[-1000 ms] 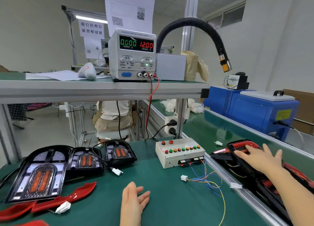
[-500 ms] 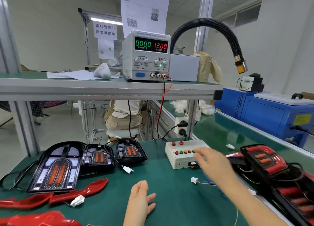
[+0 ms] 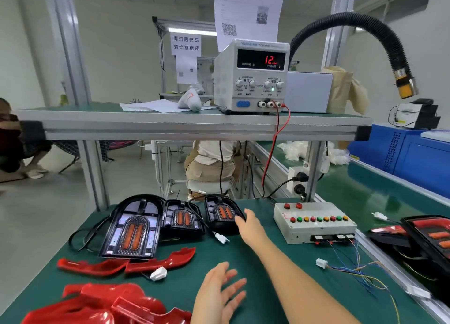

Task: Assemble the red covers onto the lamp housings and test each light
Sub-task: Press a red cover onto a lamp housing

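Note:
Three black lamp housings with orange lenses lie at the back of the green mat: a large one (image 3: pixel 132 228), a middle one (image 3: pixel 181 217) and a small right one (image 3: pixel 220 212). My right hand (image 3: pixel 250 226) reaches across and its fingertips touch the small right housing, holding nothing. My left hand (image 3: pixel 219 294) hovers flat and open above the mat near the front. Red covers lie in front of the housings (image 3: pixel 126 265), with more stacked at the bottom left (image 3: pixel 109 304).
A white test box with coloured buttons (image 3: pixel 314 222) sits right of my right hand, loose wires and white connectors (image 3: pixel 321 262) in front of it. More lamps lie on the conveyor at the right (image 3: pixel 428 236). A power supply (image 3: pixel 253 77) stands on the shelf above.
My right hand swung left from the lamps on the conveyor, past the test box, to the small right housing. The view turned left and down. My left hand stayed over the mat.

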